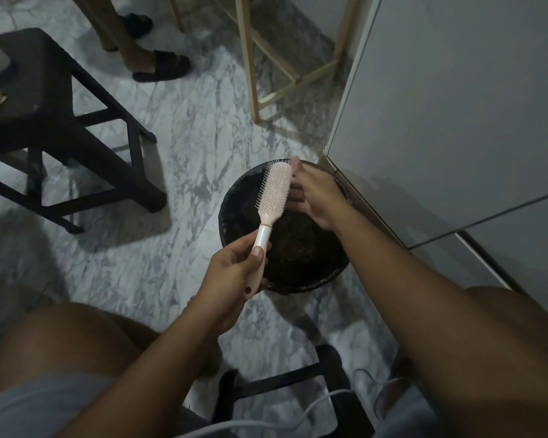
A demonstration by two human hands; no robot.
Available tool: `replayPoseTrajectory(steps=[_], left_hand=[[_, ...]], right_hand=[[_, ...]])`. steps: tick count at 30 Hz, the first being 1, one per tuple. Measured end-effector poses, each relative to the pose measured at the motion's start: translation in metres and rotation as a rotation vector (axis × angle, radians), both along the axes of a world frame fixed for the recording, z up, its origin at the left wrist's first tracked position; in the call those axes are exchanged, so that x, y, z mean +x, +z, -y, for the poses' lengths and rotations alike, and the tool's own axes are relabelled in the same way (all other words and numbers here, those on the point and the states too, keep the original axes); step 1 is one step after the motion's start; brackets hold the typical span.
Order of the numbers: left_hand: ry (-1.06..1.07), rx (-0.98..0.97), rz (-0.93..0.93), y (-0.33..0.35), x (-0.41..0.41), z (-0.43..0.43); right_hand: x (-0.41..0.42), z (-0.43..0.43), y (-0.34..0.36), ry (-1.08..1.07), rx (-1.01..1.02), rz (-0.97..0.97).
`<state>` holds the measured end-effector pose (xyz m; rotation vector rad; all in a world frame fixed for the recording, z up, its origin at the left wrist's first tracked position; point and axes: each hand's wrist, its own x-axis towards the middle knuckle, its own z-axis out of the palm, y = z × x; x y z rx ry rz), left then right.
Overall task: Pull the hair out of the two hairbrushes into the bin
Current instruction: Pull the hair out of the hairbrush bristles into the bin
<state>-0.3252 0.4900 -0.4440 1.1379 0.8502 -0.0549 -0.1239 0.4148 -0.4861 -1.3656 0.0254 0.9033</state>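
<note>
Left hand (234, 273) has its grip closed on a pink hairbrush (271, 197) handle above the black bin (234, 197); right hand (317, 194), fingers loosely spread, touches its bristles.

A home, most likely a kitchen or dining corner. The floor (178, 128) is grey-veined marble tile. A dark stool (60, 121) and the pale wooden legs of a tall stool (250, 67) stand on it, with plain white cabinet fronts (456, 105) at the right. Someone's bare feet in black slippers (162, 66) rest nearby, and a round black bin (285, 229) sits beside the cabinet.
</note>
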Motion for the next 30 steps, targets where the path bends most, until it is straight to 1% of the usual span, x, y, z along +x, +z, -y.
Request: replayPoseTrajectory(steps=[1, 3, 5, 8, 9, 11, 13, 15, 18, 20, 23, 30], left_hand=[[0.003, -0.009, 0.013, 0.001, 0.000, 0.001], [0.008, 0.004, 0.047, 0.001, 0.000, 0.001], [0.009, 0.021, 0.078, 0.003, 0.000, 0.001], [0.064, -0.034, 0.102, 0.002, 0.001, -0.003], [0.077, -0.044, 0.104, 0.001, 0.002, -0.004], [0.084, -0.022, 0.091, 0.000, 0.002, -0.006], [0.068, 0.036, 0.046, -0.003, 0.003, -0.007], [0.048, 0.073, 0.004, -0.005, 0.005, -0.005], [0.006, 0.078, -0.035, -0.005, 0.008, -0.002], [-0.003, 0.075, -0.045, -0.002, 0.009, -0.001], [-0.001, 0.058, -0.039, 0.006, 0.010, -0.004], [0.001, 0.110, 0.073, 0.064, 0.042, -0.007]], right_hand=[[-0.001, -0.003, 0.001, -0.037, 0.029, 0.004], [0.000, -0.006, -0.001, -0.159, -0.010, 0.066], [0.003, -0.002, -0.010, -0.195, -0.161, 0.188], [0.004, 0.014, -0.030, -0.063, -0.516, 0.421], [0.002, 0.020, -0.036, -0.013, -0.606, 0.464], [-0.006, 0.029, -0.043, 0.087, -0.699, 0.558], [-0.015, 0.029, -0.043, 0.134, -0.681, 0.745], [-0.025, 0.022, -0.035, 0.114, -0.588, 0.914], [-0.036, 0.011, -0.016, 0.177, -0.442, 1.034], [-0.040, 0.008, -0.005, 0.238, -0.411, 1.033], [-0.037, 0.010, 0.014, 0.248, -0.423, 1.003], [-0.006, 0.015, 0.079, 0.244, -0.462, 1.045]])
